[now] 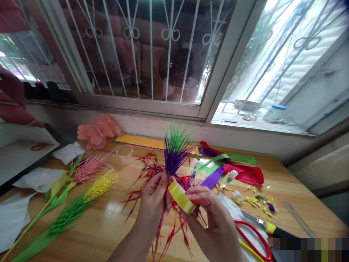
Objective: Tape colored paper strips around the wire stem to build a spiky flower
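Over the middle of the table my left hand is closed around the stem of a handmade wheat ear, its spiky top green above and purple below. The ear stands nearly upright; its stem runs down below my fingers. My right hand pinches a roll of yellow tape close beside the stem, just under the purple part. Whether a strip of tape touches the stem is too small to tell. Behind and below both hands lie loose red and purple spiky pieces.
Finished green-and-yellow and pink wheat ears lie left, near white paper and a pink paper flower. Rightward are ribbon strips, yellow bits, red-handled scissors, a cutter knife and a ruler.
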A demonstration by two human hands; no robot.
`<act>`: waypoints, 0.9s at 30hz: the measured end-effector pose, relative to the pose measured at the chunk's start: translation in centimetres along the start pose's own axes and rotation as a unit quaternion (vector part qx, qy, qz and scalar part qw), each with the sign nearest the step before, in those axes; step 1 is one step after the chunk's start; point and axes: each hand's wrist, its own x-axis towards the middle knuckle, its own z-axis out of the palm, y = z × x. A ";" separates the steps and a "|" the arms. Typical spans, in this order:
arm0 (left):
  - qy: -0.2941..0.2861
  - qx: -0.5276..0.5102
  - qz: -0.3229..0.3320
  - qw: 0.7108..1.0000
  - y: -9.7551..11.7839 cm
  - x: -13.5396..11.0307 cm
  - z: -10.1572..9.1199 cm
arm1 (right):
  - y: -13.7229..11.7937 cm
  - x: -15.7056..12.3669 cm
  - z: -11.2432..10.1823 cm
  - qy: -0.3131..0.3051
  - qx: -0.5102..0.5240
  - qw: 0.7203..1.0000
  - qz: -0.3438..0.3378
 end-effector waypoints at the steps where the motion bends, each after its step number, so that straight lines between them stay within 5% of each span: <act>1: -0.001 -0.002 -0.010 1.000 0.0 0.1 0.0 | -0.1 0.1 -0.1 -0.004 -0.017 1.000 -0.007; 14: -0.001 -0.028 0.032 0.999 -0.2 0.9 -0.6 | -0.1 1.0 -0.6 -0.019 -0.052 0.998 -0.042; 27: 0.017 -0.055 -0.026 0.998 0.0 0.9 -0.5 | -0.2 1.7 -1.0 -0.034 -0.079 0.993 -0.087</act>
